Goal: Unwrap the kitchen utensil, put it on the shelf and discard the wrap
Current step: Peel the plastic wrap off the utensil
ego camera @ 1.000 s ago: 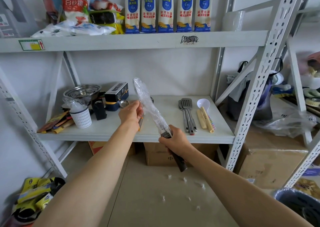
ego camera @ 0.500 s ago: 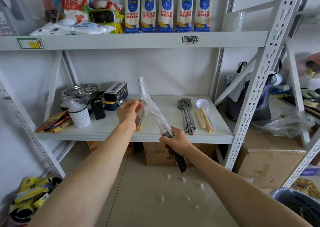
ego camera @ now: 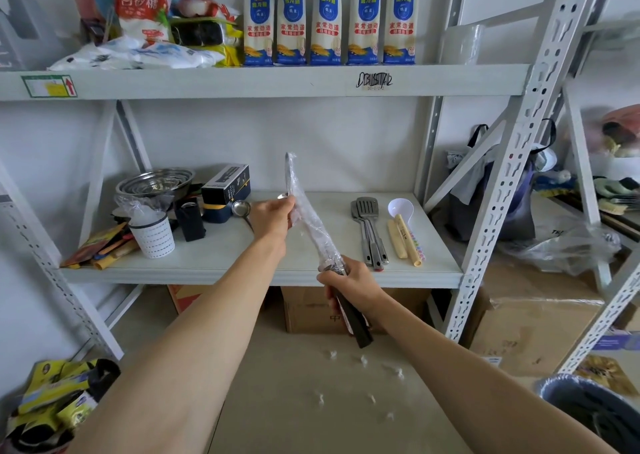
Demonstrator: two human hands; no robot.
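Above the shelf (ego camera: 207,263) edge, your right hand (ego camera: 349,285) clamps the utensil (ego camera: 353,318) handle as anchor; your left hand (ego camera: 273,216), at 11 o'clock, pinches the wrap (ego camera: 304,211) for stripping.

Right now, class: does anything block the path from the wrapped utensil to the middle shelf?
Nothing visible does. The wrapped utensil is above bare shelf, between the ladle and the spatulas.

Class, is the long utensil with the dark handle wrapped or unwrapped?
Wrapped: clear plastic film covers the long utensil with the dark handle above the handle.
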